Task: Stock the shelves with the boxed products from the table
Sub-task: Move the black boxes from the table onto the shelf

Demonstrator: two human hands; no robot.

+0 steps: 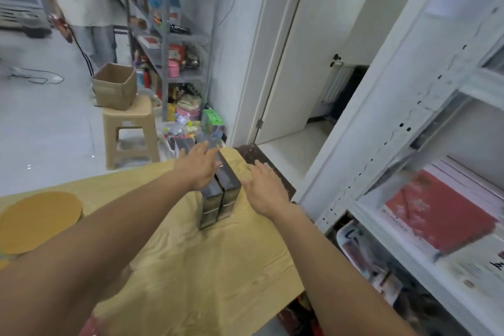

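1. White metal shelves (425, 144) fill the right of the frame; a desk (174, 267) under a tan cloth runs from the bottom edge up to the centre, where our dark boxes (221, 194) stand upright as a tight block.
2. We judge the main risk to be a split grip: the block looks to be two stacks side by side, so an uneven squeeze could let one slide out or tip toward the desk's far edge, which is near.
3. The loose cloth could drag with the boxes.
4. Our left hand (200, 169) lies flat against the block's left top edge, its fingers (211, 153) extended and close together, touching it.
5. Our right hand (263, 188) sits just beside the right face, fingers (257, 168) slightly spread; we cannot tell if it touches. Neither hand has closed round anything.
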